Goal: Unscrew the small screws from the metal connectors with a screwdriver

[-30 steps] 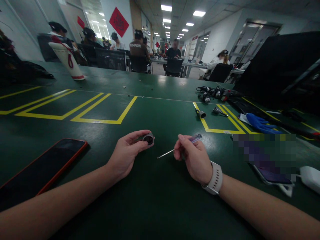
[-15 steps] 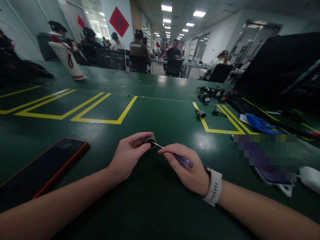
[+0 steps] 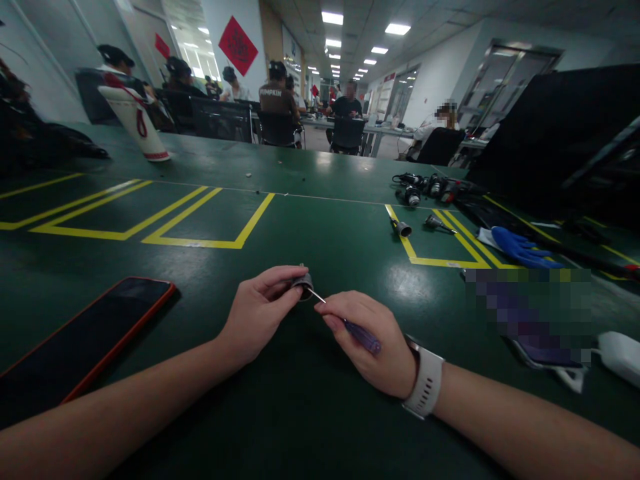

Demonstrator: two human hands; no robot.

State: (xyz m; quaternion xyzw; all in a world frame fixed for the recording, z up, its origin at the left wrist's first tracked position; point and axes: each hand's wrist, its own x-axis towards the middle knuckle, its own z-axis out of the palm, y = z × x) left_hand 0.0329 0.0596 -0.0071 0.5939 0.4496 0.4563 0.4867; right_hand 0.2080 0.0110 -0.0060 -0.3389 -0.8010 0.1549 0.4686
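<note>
Between the thumb and fingers of my left hand [image 3: 265,308] is a small grey metal cup-shaped part [image 3: 305,283], its round opening tilted toward me. My right hand [image 3: 367,340] is closed around the purple handle of a thin screwdriver [image 3: 364,337]. The thin metal shaft reaches up and left to the mouth of the part. Its tip is out of sight there, so I cannot tell what it touches inside. A white watch is on my right wrist. Both hands are just above the green table [image 3: 270,413].
A phone with an orange edge [image 3: 95,333] lies at the left. Two metal parts, one a cup [image 3: 403,229], lie by yellow tape ahead right. Beyond are dark fittings [image 3: 413,195], a blue glove [image 3: 520,245] and another phone [image 3: 545,353]. A white paper cup [image 3: 137,127] stands far left.
My right hand has turned and dropped slightly, so the screwdriver handle sits a little lower and farther left. The metal part has tilted a little more downward in my left fingers.
</note>
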